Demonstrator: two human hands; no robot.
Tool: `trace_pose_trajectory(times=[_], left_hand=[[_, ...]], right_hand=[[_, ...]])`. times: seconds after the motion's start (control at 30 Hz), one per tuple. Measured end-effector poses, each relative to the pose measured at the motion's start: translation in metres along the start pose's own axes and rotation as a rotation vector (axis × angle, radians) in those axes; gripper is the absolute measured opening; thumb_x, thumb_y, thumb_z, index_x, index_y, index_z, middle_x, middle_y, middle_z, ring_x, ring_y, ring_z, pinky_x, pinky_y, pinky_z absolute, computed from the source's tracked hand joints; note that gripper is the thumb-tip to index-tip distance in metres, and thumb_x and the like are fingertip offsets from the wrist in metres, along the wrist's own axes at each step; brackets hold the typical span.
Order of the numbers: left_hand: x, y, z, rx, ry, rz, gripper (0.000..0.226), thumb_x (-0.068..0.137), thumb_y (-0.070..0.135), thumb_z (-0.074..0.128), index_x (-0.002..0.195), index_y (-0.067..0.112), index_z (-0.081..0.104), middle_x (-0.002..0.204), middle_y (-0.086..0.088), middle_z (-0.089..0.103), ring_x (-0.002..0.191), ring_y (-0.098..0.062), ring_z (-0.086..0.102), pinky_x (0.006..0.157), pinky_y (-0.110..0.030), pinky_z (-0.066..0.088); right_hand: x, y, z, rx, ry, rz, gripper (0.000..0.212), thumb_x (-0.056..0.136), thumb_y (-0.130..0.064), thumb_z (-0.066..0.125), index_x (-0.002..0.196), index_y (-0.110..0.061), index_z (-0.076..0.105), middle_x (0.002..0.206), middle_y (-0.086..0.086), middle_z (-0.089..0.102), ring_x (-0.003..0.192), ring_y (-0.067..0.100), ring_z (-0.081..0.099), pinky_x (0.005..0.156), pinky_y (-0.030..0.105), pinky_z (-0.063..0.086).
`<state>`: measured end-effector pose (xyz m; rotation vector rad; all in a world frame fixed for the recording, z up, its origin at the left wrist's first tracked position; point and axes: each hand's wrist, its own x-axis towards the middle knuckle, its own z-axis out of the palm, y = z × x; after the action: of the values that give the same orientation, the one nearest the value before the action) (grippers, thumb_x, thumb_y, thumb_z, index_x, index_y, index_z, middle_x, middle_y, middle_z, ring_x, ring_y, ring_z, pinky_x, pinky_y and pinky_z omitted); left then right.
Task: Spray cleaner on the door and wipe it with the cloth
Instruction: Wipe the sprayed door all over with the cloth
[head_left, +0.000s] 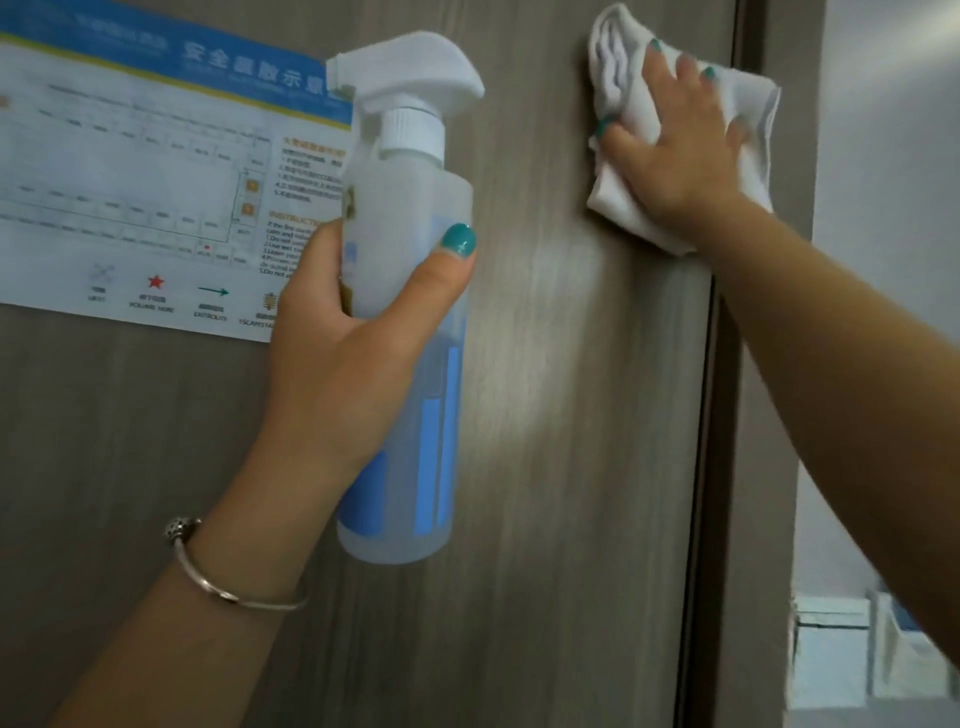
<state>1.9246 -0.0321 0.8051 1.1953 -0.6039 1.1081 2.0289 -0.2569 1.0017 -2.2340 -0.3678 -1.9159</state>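
Against the door (571, 415), near its right edge, we press the white cloth (628, 104) flat with our right hand (675, 150), fingers spread over it. Our left hand (343, 364) grips the spray bottle (410, 322) upright just in front of the door, thumb across its body, nozzle pointing left, beside a poster (145, 171).

- L hand (337, 364) wrapped round spray bottle (410, 322), upright, in front of door (545, 415).
- Poster (156, 171) on door, behind & left of L hand.
- R hand (670, 150) up-right of L, flat on cloth (623, 78), cloth against door nr its right edge.
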Motion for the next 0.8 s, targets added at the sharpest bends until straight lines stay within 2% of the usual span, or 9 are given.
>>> trace_pose_trajectory(times=[0.13,0.27,0.4,0.47,0.57,0.6,0.7,0.8], left_hand=[[-0.006,-0.007,-0.005,0.054,-0.065,0.022,0.037,0.073,0.051,0.075,0.101,0.028,0.063,0.092,0.011,0.069,0.081,0.000,0.068,0.063,-0.012,0.051],[-0.014,-0.009,0.004,0.155,-0.134,0.082,0.046,0.070,0.056,0.070,0.105,0.029,0.061,0.095,0.012,0.068,0.086,-0.002,0.067,0.069,-0.020,0.055],[-0.022,-0.005,0.020,0.003,-0.076,0.000,0.045,0.070,0.053,0.072,0.106,0.028,0.062,0.092,0.015,0.069,0.084,0.003,0.068,0.069,-0.014,0.053],[-0.025,-0.004,0.027,-0.082,-0.060,-0.095,0.049,0.067,0.052,0.067,0.109,0.026,0.064,0.094,0.012,0.072,0.086,0.000,0.069,0.074,-0.020,0.056],[-0.024,-0.004,0.032,-0.120,-0.068,-0.172,0.041,0.076,0.050,0.071,0.109,0.026,0.066,0.097,0.006,0.073,0.090,-0.013,0.072,0.084,-0.041,0.058],[-0.023,-0.003,0.033,-0.119,-0.069,-0.171,0.038,0.079,0.049,0.071,0.109,0.027,0.066,0.097,0.006,0.073,0.090,-0.014,0.072,0.084,-0.043,0.058],[-0.017,0.000,0.036,-0.089,-0.043,-0.121,0.033,0.081,0.044,0.070,0.109,0.027,0.066,0.097,0.011,0.073,0.089,-0.004,0.070,0.083,-0.034,0.059],[-0.009,0.001,0.035,-0.064,-0.041,-0.095,0.034,0.081,0.044,0.069,0.109,0.025,0.065,0.096,0.011,0.071,0.088,-0.004,0.070,0.079,-0.030,0.058]], right_hand=[[-0.038,-0.007,0.014,0.036,0.042,0.046,0.080,0.086,-0.059,0.038,0.155,-0.027,0.013,0.164,0.006,0.008,0.150,0.029,0.003,0.117,0.059,0.005],[-0.136,-0.011,0.027,0.019,0.050,0.044,0.084,0.083,-0.062,0.031,0.156,-0.024,0.014,0.164,0.007,0.010,0.150,0.029,0.005,0.117,0.058,0.006],[-0.264,-0.022,0.047,0.030,0.029,0.081,0.081,0.085,-0.055,0.041,0.155,-0.022,0.018,0.163,0.006,0.012,0.151,0.027,0.006,0.116,0.058,0.009],[-0.302,-0.021,0.052,0.006,-0.017,0.065,0.081,0.085,-0.055,0.043,0.155,-0.023,0.017,0.163,0.005,0.012,0.151,0.027,0.006,0.116,0.059,0.010],[-0.285,-0.012,0.051,0.023,-0.022,0.032,0.077,0.086,-0.055,0.041,0.154,-0.022,0.023,0.162,0.007,0.016,0.150,0.028,0.009,0.115,0.059,0.012],[-0.267,-0.010,0.048,0.024,-0.011,0.014,0.077,0.086,-0.055,0.041,0.154,-0.022,0.025,0.162,0.008,0.018,0.150,0.029,0.010,0.114,0.059,0.012],[-0.183,-0.004,0.034,0.027,-0.002,-0.001,0.079,0.085,-0.058,0.036,0.154,-0.023,0.022,0.162,0.008,0.016,0.150,0.030,0.008,0.115,0.058,0.010],[-0.081,-0.001,0.015,0.030,-0.007,0.031,0.078,0.087,-0.059,0.037,0.155,-0.027,0.016,0.164,0.005,0.010,0.151,0.028,0.004,0.118,0.056,0.006]])
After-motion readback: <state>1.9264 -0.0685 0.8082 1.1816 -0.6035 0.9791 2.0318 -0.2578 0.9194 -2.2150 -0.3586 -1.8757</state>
